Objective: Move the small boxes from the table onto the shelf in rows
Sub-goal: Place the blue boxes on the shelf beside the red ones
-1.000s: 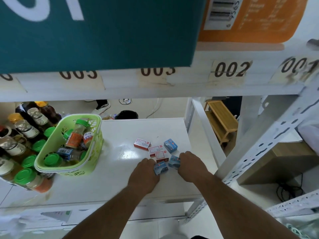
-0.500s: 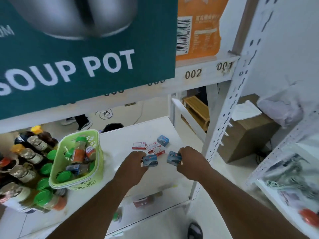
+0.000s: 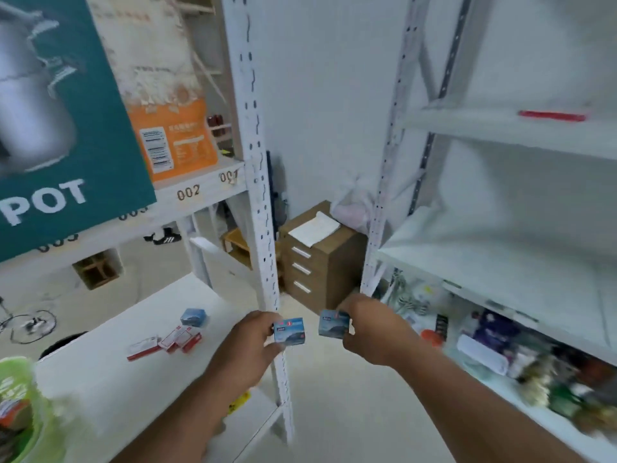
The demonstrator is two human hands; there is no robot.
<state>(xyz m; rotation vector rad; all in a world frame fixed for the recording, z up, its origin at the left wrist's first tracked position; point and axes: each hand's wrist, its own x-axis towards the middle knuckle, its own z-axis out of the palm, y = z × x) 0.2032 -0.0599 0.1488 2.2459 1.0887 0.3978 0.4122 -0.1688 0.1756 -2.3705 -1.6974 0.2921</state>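
white shelving aisle, left hand (image 3: 248,342) fingers pinching 1 blue box (image 3: 289,331), right hand (image 3: 370,329) fingers pinching another blue box (image 3: 333,324)

My left grip (image 3: 248,342) pinches one blue box (image 3: 289,330). My right grip (image 3: 370,329) pinches another blue box (image 3: 333,324). Four boxes (image 3: 167,340) lie near the counter (image 3: 110,385) edge.

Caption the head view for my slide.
Each hand, left and right, holds a small blue box, left's and right's, away from the table.
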